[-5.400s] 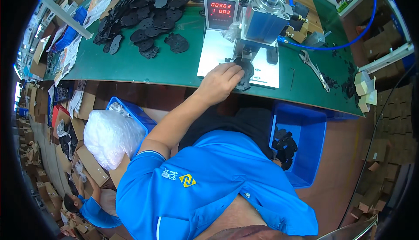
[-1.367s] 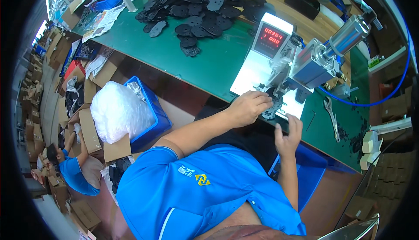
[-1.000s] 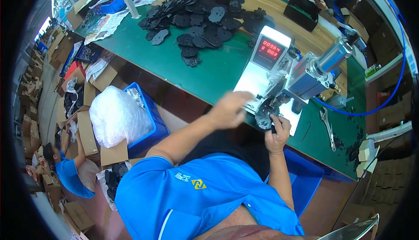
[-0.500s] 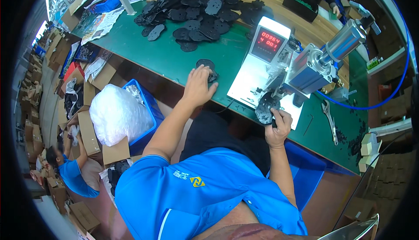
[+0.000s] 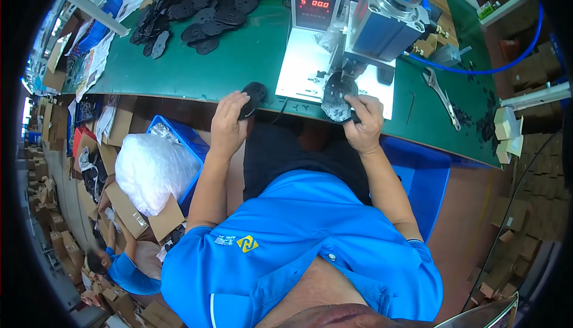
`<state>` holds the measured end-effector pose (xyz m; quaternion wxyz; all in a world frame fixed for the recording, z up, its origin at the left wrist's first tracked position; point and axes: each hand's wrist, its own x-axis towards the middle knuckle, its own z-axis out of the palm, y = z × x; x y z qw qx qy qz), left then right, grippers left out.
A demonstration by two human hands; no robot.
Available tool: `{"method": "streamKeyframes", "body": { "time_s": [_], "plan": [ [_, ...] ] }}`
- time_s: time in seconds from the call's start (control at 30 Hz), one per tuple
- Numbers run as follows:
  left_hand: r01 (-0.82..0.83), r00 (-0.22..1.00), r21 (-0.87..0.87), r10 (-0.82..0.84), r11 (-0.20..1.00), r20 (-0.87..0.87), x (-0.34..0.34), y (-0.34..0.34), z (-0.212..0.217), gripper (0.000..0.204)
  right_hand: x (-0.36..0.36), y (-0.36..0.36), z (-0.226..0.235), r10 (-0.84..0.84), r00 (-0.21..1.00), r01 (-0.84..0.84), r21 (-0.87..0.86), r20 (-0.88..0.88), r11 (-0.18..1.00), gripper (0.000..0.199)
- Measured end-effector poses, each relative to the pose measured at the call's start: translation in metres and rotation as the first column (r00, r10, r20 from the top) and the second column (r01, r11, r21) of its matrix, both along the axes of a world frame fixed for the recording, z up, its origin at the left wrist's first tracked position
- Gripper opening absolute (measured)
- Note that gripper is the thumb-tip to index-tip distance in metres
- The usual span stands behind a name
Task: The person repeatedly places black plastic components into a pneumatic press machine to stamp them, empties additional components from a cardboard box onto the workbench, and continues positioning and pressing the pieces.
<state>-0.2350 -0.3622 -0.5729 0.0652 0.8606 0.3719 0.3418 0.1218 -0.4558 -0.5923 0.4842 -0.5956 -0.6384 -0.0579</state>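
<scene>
A perforated black plate [image 5: 338, 98] sits under the press [image 5: 385, 32], right of centre; the right hand [image 5: 364, 122] pinches its near edge, fingers best kept clear of the press; the left hand [image 5: 231, 124] pinches a second black plate [image 5: 255, 97] at the green worktop's [image 5: 203, 80] near edge.

- Pneumatic press [image 5: 382, 26] on base plate [image 5: 292, 71], at the front edge of the workbench [image 5: 173, 80].
- Digital counter [image 5: 316, 2]: base plate's rear left corner.
- Sole-shaped plate [image 5: 335, 101] under press, across base plate's front edge, right hand [image 5: 364, 128] on it.
- Second plate [image 5: 255, 94] in left hand [image 5: 230, 125], workbench front edge, left of base plate.
- Plate pile [image 5: 206, 14]: workbench rear left.
- Right of base plate: hex key [image 5: 410, 107], then adjustable wrench [image 5: 440, 96], then scraps [image 5: 486, 126].
- Small carton [image 5: 507, 131]: workbench front right corner.
</scene>
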Motion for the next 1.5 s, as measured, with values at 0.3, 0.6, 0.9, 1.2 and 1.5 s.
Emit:
{"method": "streamKeyframes", "body": {
  "time_s": [0.3, 0.6, 0.9, 1.2, 1.5],
  "plan": [
    [0.112, 0.958, -0.034, -0.099, 0.993, 0.271, 0.068, -0.016, 0.033, 0.056, -0.003, -0.003, 0.014, 0.025, 0.999, -0.025, -0.003, -0.024, 1.0, 0.043],
    [0.281, 0.958, 0.259, -0.286, 0.924, -0.019, 0.147, -0.021, 0.045, 0.031, 0.012, -0.091, 0.057, -0.115, 0.974, 0.094, -0.112, -0.197, 0.989, 0.035],
    [0.252, 0.968, 0.236, -0.239, 0.939, -0.084, 0.169, -0.018, 0.025, 0.029, 0.053, -0.294, -0.07, -0.703, 0.709, 0.482, -0.692, -0.053, 0.538, 0.034],
    [0.279, 0.96, 0.175, -0.272, 0.944, -0.062, 0.174, -0.013, 0.026, 0.032, 0.103, -0.354, -0.211, -0.618, 0.75, 0.416, -0.894, 0.236, 0.163, 0.057],
    [0.214, 0.977, 0.162, -0.212, 0.963, -0.032, 0.166, -0.023, 0.014, 0.034, 0.014, -0.076, 0.027, -0.124, 0.992, 0.115, -0.28, -0.013, 0.953, 0.052]
  ]
}}
